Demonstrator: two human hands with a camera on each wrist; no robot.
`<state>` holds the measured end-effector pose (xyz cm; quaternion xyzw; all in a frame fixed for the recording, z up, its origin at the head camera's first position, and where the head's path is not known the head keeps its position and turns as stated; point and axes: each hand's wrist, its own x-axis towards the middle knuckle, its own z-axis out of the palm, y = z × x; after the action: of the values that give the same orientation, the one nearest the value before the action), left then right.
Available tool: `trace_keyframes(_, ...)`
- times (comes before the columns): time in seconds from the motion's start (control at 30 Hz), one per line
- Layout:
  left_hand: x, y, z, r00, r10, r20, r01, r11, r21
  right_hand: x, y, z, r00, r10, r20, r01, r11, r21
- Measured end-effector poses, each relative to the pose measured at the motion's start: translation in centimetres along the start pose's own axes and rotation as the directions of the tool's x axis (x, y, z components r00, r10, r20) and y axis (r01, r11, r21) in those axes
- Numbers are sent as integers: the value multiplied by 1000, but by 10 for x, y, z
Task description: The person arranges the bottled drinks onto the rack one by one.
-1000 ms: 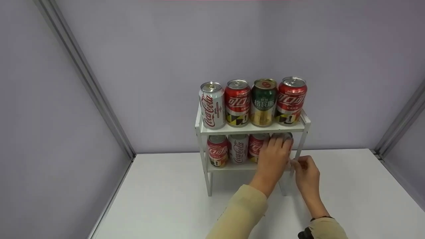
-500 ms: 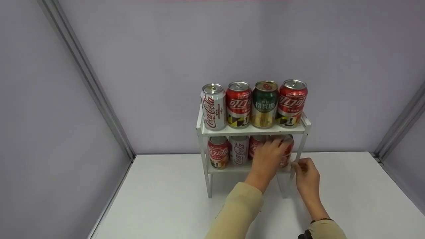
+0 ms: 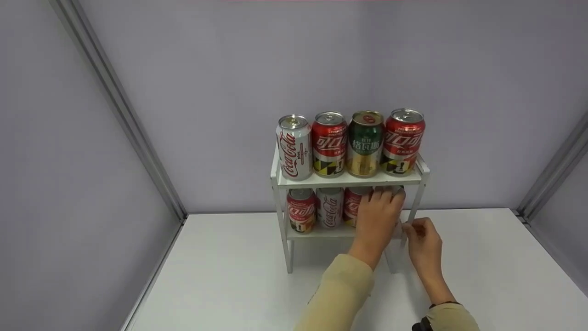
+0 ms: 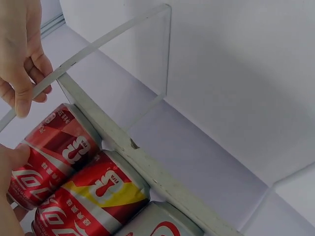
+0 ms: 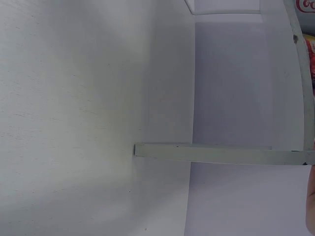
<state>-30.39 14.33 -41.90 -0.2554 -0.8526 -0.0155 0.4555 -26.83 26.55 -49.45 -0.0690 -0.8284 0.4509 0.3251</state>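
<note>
A white two-tier rack [image 3: 347,183] holds a row of drink cans on each shelf. My left hand [image 3: 378,220] reaches into the lower shelf and grips the rightmost cola can, mostly hidden behind that hand in the head view. In the left wrist view, this red cola can [image 4: 61,150] has my left thumb [image 4: 18,156] against its side. Beside it stands another red cola can [image 4: 98,196]. My right hand [image 3: 425,246] pinches the rack's right front leg [image 4: 98,42] between thumb and fingers.
On the upper shelf stand a white cola can [image 3: 294,151], a red cola can [image 3: 329,147], a green-and-gold can [image 3: 364,147] and another red cola can [image 3: 403,145]. The rack stands on a white table [image 3: 220,276] with grey walls [image 3: 229,92] behind and beside.
My left hand shifted slightly left, showing more of the rightmost lower can, then came back right over it. My right hand stays at the rack leg.
</note>
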Motion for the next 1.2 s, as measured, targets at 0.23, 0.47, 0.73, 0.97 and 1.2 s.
trace_keyframes(0.23,2,-9,-6,984,14,178,6,994,-113,0,0,-1,1000,5,-13,-5,1000,1)
trace_keyframes(0.47,3,-8,-9,991,68,115,-66,998,-22,0,-1,-2,1000,21,-4,-21,1000,3)
trace_keyframes(0.73,7,1,-10,985,83,149,-96,992,84,0,-1,-4,1000,31,1,-31,999,-18)
trace_keyframes(0.97,1,1,2,1000,9,-15,-9,1000,22,0,-2,0,1000,24,17,-24,1000,-1)
trace_keyframes(1.2,-12,4,6,999,-13,-46,12,999,-39,-3,-2,0,1000,0,-3,0,1000,13)
